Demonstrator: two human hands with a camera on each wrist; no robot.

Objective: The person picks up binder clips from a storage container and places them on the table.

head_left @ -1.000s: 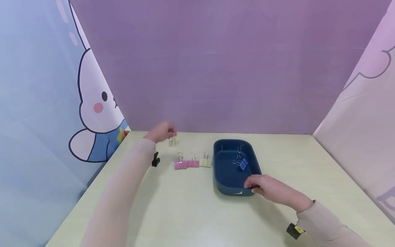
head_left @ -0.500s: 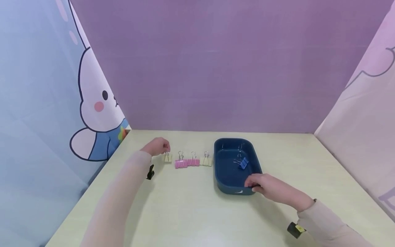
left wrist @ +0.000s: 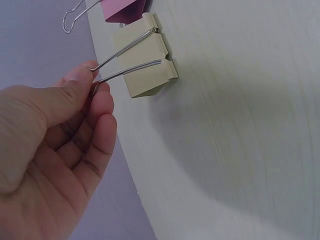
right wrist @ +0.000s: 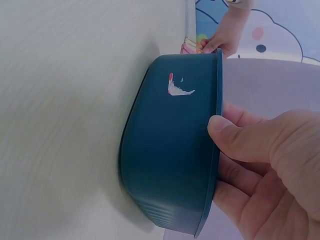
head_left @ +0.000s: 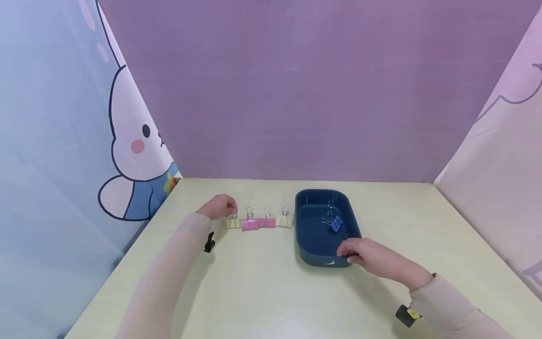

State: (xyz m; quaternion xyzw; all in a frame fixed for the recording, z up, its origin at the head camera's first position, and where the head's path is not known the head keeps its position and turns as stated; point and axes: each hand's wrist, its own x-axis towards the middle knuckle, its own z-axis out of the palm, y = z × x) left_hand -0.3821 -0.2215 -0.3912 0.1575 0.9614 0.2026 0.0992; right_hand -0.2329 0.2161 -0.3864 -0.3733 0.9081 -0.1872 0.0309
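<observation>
My left hand (head_left: 219,207) pinches the wire handles of a pale yellow binder clip (left wrist: 145,60) between thumb and fingers. That clip stands at the left end of a row on the table, right beside a pink binder clip (head_left: 250,224). Further right in the row come a second pink binder clip (head_left: 267,222) and another pale yellow binder clip (head_left: 284,221). With my right hand (head_left: 368,256) I grip the near right rim of a dark blue tray (head_left: 315,260), thumb outside and fingers inside. A blue binder clip (head_left: 336,223) lies tilted inside the tray.
The pale wooden table (head_left: 262,292) ends at a purple backdrop (head_left: 305,94) behind. A blue cloth (head_left: 55,141) with a rabbit print hangs at the left, a pale one (head_left: 512,188) at the right. A torn white sticker (right wrist: 179,86) marks the tray's outer wall.
My left hand has brought the yellow binder clip from the back left toward me and then right, down to the row's left end. My right hand stays on the tray rim.
</observation>
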